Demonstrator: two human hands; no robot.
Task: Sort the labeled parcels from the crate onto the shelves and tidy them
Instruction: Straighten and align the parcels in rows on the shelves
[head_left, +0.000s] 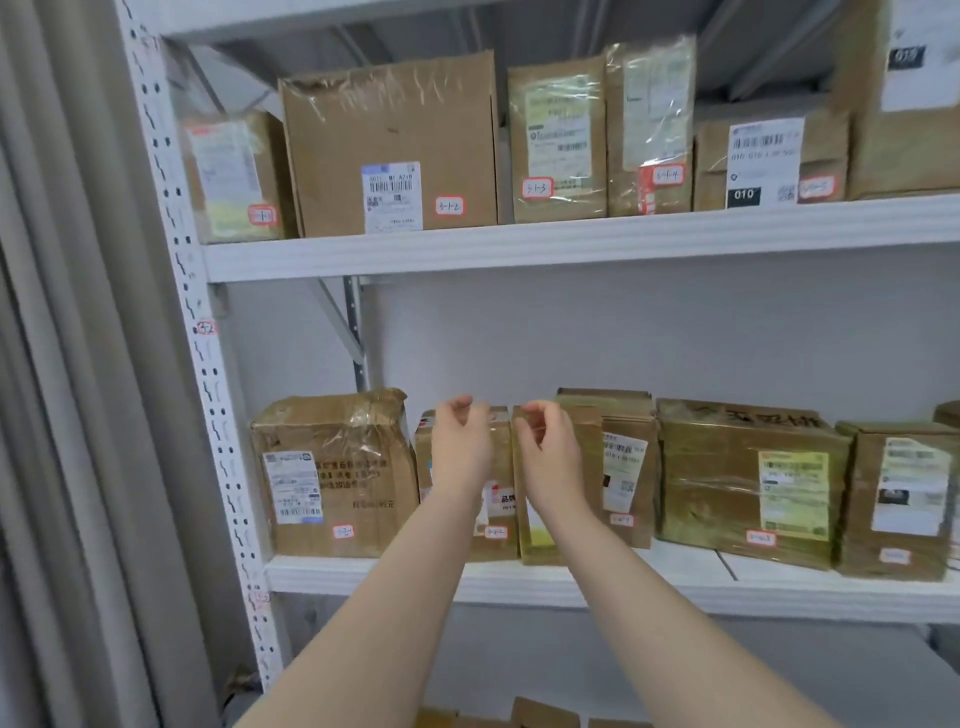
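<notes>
1. On the middle shelf (322, 574), two narrow cardboard parcels stand side by side.
2. The left hand (462, 449) hovers before the left parcel (503, 462), fingers loosely curled and empty.
3. The right hand (548, 454) is at the top of the taped parcel (535, 548); I cannot tell if it grips.
4. Both parcels are probably light, stiff and tape-slick, so hold them by the sides.

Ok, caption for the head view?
Left hand and right hand at the tops of two parcels on the middle shelf.
</notes>
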